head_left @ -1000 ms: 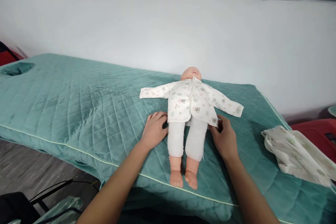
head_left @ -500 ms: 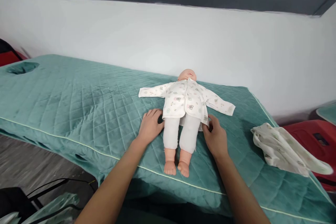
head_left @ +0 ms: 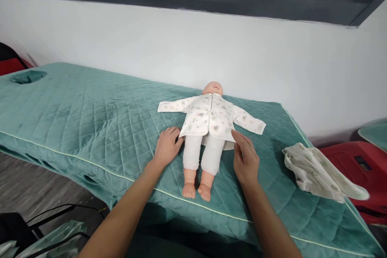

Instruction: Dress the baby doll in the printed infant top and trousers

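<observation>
A baby doll lies on its back on a teal quilted massage bed, head toward the wall. It wears a white printed shirt with sleeves spread out, and white leggings. My left hand rests on the bed at the shirt's lower left hem, fingers curled and pinching the cloth edge. On the other side, my right hand lies by the shirt's lower right hem, fingers stretched out flat and touching the cloth.
A crumpled printed white garment lies on the bed's right end. Behind that end stands a red stool. The white wall runs close behind the bed. A face hole is at the bed's far left. Dark chair parts sit bottom left.
The view has tilted up and shifted, showing the window frame. My right hand has loosened from a pinch on the shirt's hem to flat fingers. The left hand stays at the hem.
</observation>
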Demonstrator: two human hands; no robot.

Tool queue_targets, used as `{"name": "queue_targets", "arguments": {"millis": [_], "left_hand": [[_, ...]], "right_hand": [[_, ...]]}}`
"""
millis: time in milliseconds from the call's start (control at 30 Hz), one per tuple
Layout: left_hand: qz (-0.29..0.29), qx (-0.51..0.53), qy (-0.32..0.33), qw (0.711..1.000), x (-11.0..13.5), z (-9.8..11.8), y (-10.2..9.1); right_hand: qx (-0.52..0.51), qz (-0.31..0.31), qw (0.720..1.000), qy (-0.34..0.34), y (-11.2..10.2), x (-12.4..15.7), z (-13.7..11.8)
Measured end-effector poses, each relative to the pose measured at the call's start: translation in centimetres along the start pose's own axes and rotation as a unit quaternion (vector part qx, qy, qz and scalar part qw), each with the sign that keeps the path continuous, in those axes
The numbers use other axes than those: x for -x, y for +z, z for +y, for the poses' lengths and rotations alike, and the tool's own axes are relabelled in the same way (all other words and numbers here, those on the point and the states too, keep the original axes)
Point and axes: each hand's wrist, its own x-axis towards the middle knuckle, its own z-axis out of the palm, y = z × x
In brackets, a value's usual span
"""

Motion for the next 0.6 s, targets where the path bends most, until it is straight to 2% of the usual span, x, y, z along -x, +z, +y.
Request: {"name": "queue_targets", "arguments": {"millis": [200,367,433,500,600], "left_hand": [[0.011,0.0,-0.011,1.0,0.4,-0.1,0.2],[0.023,0.052,-0.023,0.998,0.6,-0.3,0.2],[0.035,0.108,-0.027,0.993,0.9,-0.4,0.0],[0.053,0.193,-0.037,0.979,1.2,-0.6,-0.3],[0.077,0.322,-0.096,0.939,1.0,-0.7,-0.6]], "right_hand": [[-0.022,-0.024,0.999,0.018,-0.4,0.1,-0.3],[-0.059,-0.046,0.997,0.027,-0.6,-0.1,-0.6],[-0.09,-0.046,0.992,0.081,-0.6,0.0,-0.5],[-0.127,-0.013,0.976,0.177,-0.4,0.1,0.1],[-0.232,0.05,0.915,0.326,0.2,-0.4,2.1]]}}
